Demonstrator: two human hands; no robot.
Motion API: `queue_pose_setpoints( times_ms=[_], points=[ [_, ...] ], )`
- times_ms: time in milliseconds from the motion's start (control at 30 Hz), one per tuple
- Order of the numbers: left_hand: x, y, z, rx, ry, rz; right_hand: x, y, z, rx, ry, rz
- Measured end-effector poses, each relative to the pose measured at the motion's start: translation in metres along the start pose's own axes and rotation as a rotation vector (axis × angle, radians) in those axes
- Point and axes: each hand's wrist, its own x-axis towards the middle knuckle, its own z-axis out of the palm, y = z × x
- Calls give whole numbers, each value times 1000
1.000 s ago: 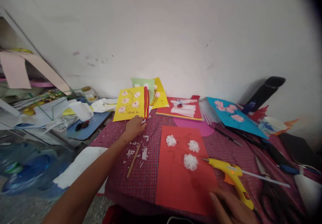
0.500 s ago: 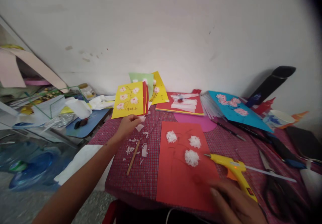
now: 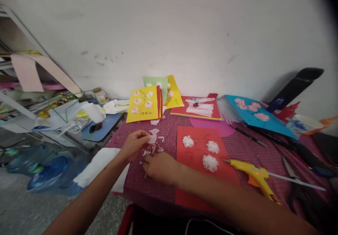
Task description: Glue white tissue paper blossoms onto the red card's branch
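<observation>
A small white paper piece (image 3: 152,139) is pinched between the thumb and fingers of my left hand (image 3: 136,143). My right hand (image 3: 160,167) is closed on the thin wooden stick (image 3: 154,148), which lies on or just above the checked cloth. White paper scraps (image 3: 146,153) are scattered around both hands. To the right, my forearm crosses the red sheet (image 3: 185,161), which bears three white crumpled-paper flowers (image 3: 210,163) and faint dark lines. A yellow glue gun (image 3: 249,168) lies beside the sheet, its tip pointing at the lowest flower.
Yellow flower cards (image 3: 144,105) lean on the wall. Behind the red sheet lie a red stack with white strips (image 3: 199,109) and a blue flower sheet (image 3: 260,115). Black scissors (image 3: 301,192), pens and a bowl (image 3: 303,124) are at right; water bottles (image 3: 50,171) stand at lower left.
My right hand has moved left from over the red sheet's lower right corner and taken hold of the stick. My left hand now holds a paper piece. The view has shifted slightly left.
</observation>
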Motion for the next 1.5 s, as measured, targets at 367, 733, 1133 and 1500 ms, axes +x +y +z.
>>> queue_pose_setpoints(
  times_ms=[367,733,1133,1500],
  points=[
    [-5,-6,-10,-49,3,16,-4,13,0,-130,21,-146],
    [-20,-11,33,-95,-45,0,-102,-5,-30,836,876,498],
    [-75,-27,138,-164,-326,-5,-192,-63,-4,959,1386,784],
    [-89,-37,150,-197,-381,-17,-206,-64,-11,742,1279,890]
  ],
)
